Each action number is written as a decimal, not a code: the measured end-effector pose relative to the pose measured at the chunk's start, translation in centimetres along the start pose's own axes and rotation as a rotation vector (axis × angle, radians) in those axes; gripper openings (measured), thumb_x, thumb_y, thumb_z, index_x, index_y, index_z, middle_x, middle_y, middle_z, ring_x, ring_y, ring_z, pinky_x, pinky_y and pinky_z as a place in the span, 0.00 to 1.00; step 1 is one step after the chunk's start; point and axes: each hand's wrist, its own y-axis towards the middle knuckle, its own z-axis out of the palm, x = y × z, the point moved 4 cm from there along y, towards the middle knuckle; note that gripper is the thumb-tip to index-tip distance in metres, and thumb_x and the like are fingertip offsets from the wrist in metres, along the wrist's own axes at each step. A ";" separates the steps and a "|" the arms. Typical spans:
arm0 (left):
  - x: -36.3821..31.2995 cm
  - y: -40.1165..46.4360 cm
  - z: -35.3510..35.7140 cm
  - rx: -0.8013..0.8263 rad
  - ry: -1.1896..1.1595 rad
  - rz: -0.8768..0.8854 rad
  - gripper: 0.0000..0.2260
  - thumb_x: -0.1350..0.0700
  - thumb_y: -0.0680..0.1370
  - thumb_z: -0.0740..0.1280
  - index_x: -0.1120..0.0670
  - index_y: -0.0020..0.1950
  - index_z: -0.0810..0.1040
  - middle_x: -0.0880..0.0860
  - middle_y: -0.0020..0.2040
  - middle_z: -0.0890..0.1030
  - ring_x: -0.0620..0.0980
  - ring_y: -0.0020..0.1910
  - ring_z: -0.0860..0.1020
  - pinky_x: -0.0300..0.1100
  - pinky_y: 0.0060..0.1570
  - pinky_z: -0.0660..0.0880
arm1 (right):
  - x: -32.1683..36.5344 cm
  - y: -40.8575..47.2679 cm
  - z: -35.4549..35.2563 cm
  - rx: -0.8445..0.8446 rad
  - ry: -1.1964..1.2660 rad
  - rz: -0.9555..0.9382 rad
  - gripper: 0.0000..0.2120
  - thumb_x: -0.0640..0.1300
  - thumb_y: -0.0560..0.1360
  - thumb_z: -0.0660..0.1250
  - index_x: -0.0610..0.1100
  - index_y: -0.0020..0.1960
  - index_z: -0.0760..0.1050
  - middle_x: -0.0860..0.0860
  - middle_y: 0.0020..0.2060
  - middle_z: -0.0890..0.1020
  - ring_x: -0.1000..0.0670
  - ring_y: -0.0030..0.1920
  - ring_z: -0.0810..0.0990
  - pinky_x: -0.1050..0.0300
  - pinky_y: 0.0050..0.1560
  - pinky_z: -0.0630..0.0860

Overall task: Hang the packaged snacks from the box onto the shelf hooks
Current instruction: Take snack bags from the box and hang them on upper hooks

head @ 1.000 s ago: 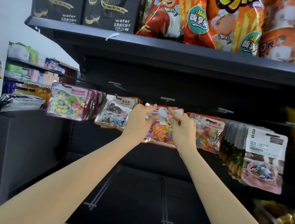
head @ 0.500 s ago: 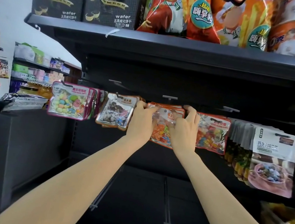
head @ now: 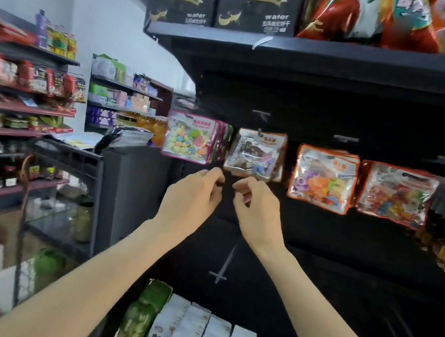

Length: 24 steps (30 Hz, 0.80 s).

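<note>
An orange-edged snack packet [head: 324, 179] hangs on its shelf hook at centre right, with a similar packet [head: 396, 195] to its right. A brown-edged packet [head: 256, 154] and a pink-edged packet [head: 189, 141] hang further left. My left hand [head: 194, 196] and my right hand [head: 256, 204] float close together just below the brown and pink packets. Their fingers are loosely curled and hold nothing. Neither hand touches any packet. No box shows in this view.
A black top shelf [head: 318, 50] with wafer boxes and chip bags overhangs the hooks. Rows of green and white packets [head: 192, 332] stand at the bottom centre. A black cabinet [head: 127, 189] and stocked store shelves [head: 23, 109] fill the left.
Both hands have let go of the orange-edged packet, which now hangs on the hook. They have dropped down and left, and my view has swung left and downward.
</note>
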 end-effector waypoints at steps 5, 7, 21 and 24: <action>11.7 -8.4 -5.3 0.187 0.177 -0.255 0.05 0.54 0.78 0.62 0.50 0.52 0.75 0.48 0.46 0.80 0.51 0.46 0.78 0.46 0.41 0.76 | 6.5 -4.2 12.0 0.283 0.163 0.027 0.10 0.38 0.77 0.61 0.44 0.55 0.77 0.49 0.50 0.77 0.52 0.48 0.76 0.58 0.51 0.74; 16.7 -12.3 -7.0 0.228 0.178 -0.391 0.04 0.54 0.78 0.63 0.51 0.51 0.75 0.48 0.43 0.78 0.51 0.44 0.78 0.47 0.41 0.76 | 9.1 -6.4 17.2 0.451 0.235 0.058 0.10 0.38 0.78 0.60 0.44 0.54 0.78 0.50 0.50 0.78 0.53 0.48 0.75 0.61 0.51 0.72; 40.8 -35.2 -12.0 0.402 0.251 -1.338 0.13 0.63 0.78 0.58 0.63 0.55 0.80 0.60 0.55 0.81 0.60 0.56 0.77 0.45 0.54 0.71 | 19.1 -19.3 49.3 1.255 0.237 -0.084 0.15 0.41 0.77 0.61 0.39 0.62 0.75 0.42 0.60 0.79 0.43 0.60 0.76 0.56 0.56 0.70; 44.2 -36.9 -10.1 0.493 0.275 -1.435 0.13 0.62 0.78 0.58 0.64 0.57 0.78 0.61 0.58 0.79 0.60 0.58 0.76 0.46 0.54 0.71 | 18.9 -20.6 54.3 1.355 0.213 -0.144 0.23 0.41 0.77 0.64 0.40 0.71 0.65 0.43 0.68 0.71 0.44 0.68 0.69 0.56 0.63 0.67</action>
